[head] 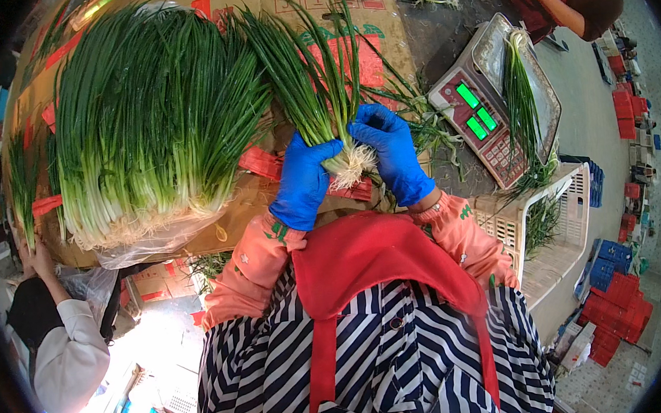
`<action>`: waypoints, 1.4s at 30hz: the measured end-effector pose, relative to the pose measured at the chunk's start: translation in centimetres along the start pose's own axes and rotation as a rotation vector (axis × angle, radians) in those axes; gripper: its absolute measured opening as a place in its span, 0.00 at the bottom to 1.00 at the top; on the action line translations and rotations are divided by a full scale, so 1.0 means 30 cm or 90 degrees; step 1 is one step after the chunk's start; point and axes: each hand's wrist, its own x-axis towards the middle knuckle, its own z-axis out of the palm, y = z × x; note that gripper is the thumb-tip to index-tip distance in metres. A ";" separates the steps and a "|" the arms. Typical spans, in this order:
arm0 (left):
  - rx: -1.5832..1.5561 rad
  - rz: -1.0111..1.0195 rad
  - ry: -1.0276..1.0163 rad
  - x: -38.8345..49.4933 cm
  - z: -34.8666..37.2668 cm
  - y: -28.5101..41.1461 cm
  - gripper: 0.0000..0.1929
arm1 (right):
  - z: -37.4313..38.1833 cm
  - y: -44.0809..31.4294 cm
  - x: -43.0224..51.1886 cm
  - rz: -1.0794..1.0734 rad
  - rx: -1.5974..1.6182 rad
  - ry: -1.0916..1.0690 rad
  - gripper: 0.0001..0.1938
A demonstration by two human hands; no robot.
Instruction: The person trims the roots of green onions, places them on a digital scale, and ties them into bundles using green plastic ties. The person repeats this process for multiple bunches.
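My left hand, in a blue glove, is closed around the lower stems of a small bunch of spring onions. Its pale roots hang toward me and the green leaves point away. My right hand, gloved alike, pinches a stalk at the right side of this bunch, just above the roots. To the left lies a large heap of spring onions, root ends toward me, partly on clear plastic. Loose leaves are strewn to the right of my right hand.
A digital scale with lit green displays stands at right, a bunch of spring onions on its pan. Below it is a white plastic crate with green leaves. Flattened cardboard covers the table. Co-workers' arms show at upper right and far left.
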 end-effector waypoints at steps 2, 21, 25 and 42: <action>-0.061 -0.044 -0.003 0.000 0.004 0.005 0.21 | -0.007 0.001 -0.001 0.003 0.009 -0.004 0.10; 0.087 0.018 0.077 -0.023 0.033 0.009 0.21 | 0.024 -0.033 -0.060 -0.106 -0.247 0.033 0.09; 0.158 -0.004 0.103 -0.023 0.042 0.009 0.23 | 0.039 -0.019 -0.036 -0.116 -0.369 0.031 0.09; -0.136 -0.045 -0.032 0.018 0.013 0.027 0.27 | -0.001 -0.115 -0.190 0.054 -0.143 -0.090 0.08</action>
